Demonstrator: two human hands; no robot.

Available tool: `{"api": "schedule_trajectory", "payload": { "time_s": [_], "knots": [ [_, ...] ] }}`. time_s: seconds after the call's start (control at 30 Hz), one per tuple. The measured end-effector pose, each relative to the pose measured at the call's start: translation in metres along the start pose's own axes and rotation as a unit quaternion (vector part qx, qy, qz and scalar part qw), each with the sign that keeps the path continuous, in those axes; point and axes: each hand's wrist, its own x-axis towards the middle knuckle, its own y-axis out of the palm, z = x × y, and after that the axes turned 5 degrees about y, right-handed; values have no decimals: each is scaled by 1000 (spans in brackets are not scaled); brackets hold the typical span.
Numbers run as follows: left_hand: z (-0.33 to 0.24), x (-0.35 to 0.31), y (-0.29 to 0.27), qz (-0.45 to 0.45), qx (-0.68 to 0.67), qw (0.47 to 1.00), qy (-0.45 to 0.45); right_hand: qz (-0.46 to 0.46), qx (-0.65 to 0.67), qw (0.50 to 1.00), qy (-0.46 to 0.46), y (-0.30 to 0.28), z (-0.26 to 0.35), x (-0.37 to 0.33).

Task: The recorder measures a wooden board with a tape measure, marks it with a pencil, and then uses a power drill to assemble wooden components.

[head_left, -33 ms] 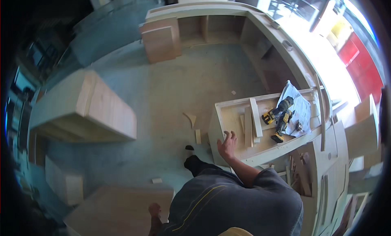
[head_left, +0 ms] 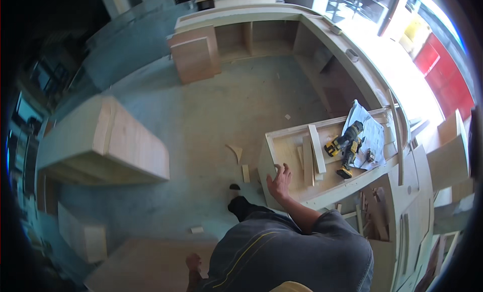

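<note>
My right hand, fingers spread and holding nothing, is at the near left corner of a shallow pale wooden cabinet top; I cannot tell if it touches. Inside the raised rim lie several wood strips, two yellow-and-black power drills, a small dark tool and a crumpled printed sheet. Low at my left side hangs my left hand, beside a flat wooden panel. Its fingers look partly curled and are too unclear to read.
A large wooden cabinet stands to the left. Ahead, a curved counter bends round to the right, with loose panels leaning on it. Wood offcuts lie on the floor near my foot. Scrap strips fill the opening below right.
The view has shifted slightly, so the left cabinet and floor panel sit a little lower in it. Both hands stay almost where they were.
</note>
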Motion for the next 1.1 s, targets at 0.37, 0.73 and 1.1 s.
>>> {"api": "schedule_trajectory", "payload": {
  "time_s": [0.37,0.73,1.1],
  "knots": [
    [-230,262,-25,91,143,984,47,319,165,933,-42,145,173,153],
    [-423,525,-30,186,265,942,87,382,17,923,42,227,142,262],
    [-707,796,-34,229,282,925,113,134,42,876,461,255,120,369]
  ]
}}
